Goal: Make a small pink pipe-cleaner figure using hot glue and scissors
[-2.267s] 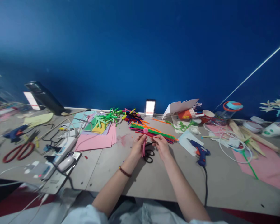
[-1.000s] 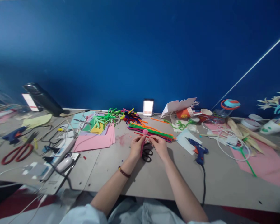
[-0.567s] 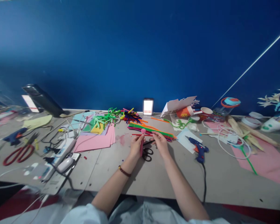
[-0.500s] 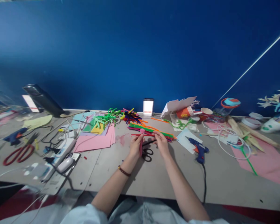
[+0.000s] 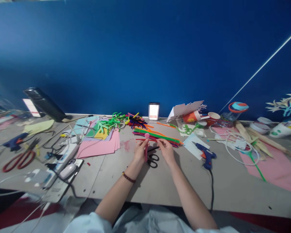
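My left hand (image 5: 141, 150) is closed around a pink pipe cleaner (image 5: 146, 153) that stands nearly upright and has a small pink coil at its top. Just to the right, my right hand (image 5: 166, 150) has its thumb and fingers pinched together. What is in that pinch, if anything, is too small to make out. A thin red pipe cleaner (image 5: 153, 140) passes close to the right fingertips. Black-handled scissors (image 5: 153, 160) lie on the table between the hands. Beyond them is a bundle of green, orange and purple pipe cleaners (image 5: 160, 135).
Right of my hands lies a blue glue gun (image 5: 208, 155) with its cord running to the table edge. Pink paper sheets (image 5: 97, 149), a power strip (image 5: 65, 161) and red-handled scissors (image 5: 19, 160) are on the left. A phone (image 5: 154, 112) stands against the blue wall.
My right hand has moved slightly left, closer to the pink pipe cleaner. The left hand keeps its hold in nearly the same place.
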A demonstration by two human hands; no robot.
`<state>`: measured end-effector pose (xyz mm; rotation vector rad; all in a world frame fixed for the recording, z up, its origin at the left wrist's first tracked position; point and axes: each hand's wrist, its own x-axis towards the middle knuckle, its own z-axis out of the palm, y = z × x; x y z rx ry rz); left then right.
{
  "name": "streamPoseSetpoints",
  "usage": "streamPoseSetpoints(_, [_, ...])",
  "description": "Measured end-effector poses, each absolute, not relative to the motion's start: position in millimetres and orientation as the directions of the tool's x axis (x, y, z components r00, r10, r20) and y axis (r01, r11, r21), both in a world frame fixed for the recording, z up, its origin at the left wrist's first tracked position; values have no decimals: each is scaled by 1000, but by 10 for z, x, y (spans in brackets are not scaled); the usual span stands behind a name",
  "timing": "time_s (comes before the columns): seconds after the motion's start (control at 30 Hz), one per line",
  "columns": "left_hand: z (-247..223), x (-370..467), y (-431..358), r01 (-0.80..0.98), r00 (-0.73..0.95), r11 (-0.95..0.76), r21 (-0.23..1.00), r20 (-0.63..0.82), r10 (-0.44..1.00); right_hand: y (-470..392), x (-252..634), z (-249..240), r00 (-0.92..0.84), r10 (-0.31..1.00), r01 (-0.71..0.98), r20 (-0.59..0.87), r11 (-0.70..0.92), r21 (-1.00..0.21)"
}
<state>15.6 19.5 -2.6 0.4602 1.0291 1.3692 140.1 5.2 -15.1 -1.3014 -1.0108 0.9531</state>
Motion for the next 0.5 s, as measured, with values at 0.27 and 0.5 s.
streamPoseSetpoints(0.27, [-31, 151, 190, -569, -122, 192, 800, -313, 942, 82, 1426, -186, 307, 951, -74, -40, -18, -997])
streamPoseSetpoints(0.5, [-47, 161, 189, -574, -119, 183, 798, -303, 946, 106, 1437, -183, 365, 929, -146, -69, -17, -989])
